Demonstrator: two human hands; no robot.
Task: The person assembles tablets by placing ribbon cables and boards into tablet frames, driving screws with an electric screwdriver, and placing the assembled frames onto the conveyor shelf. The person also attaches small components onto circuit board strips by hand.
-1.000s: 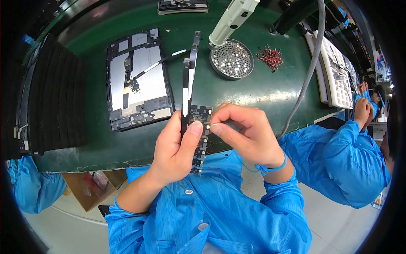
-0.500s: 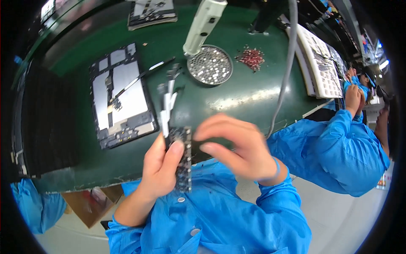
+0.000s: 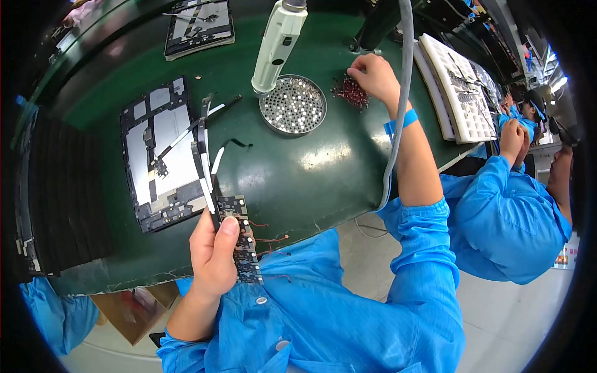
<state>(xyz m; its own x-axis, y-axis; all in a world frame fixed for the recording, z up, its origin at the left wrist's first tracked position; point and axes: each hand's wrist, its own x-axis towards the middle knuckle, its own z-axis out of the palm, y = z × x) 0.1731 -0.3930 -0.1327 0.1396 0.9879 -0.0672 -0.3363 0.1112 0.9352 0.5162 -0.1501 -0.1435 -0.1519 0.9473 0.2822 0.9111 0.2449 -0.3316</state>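
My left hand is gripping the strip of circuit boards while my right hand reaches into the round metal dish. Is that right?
Not quite: in the head view, your right hand is at the pile of small dark-red parts, beside the round metal dish. Your left hand is indeed gripping the strip of circuit boards.

Green-topped counter (image 3: 280, 177), glossy, front edge chipped and worn. White glare (image 3: 325, 155) pooled mid-counter. Dark strip (image 3: 93, 60) along the counter's far left edge. Below the counter's left front, brown cardboard box (image 3: 129, 320), open. Pale floor (image 3: 497, 317), thin seam, in front of the counter. Bright white lamp (image 3: 559, 82) beyond the counter's right end; surroundings there dim.
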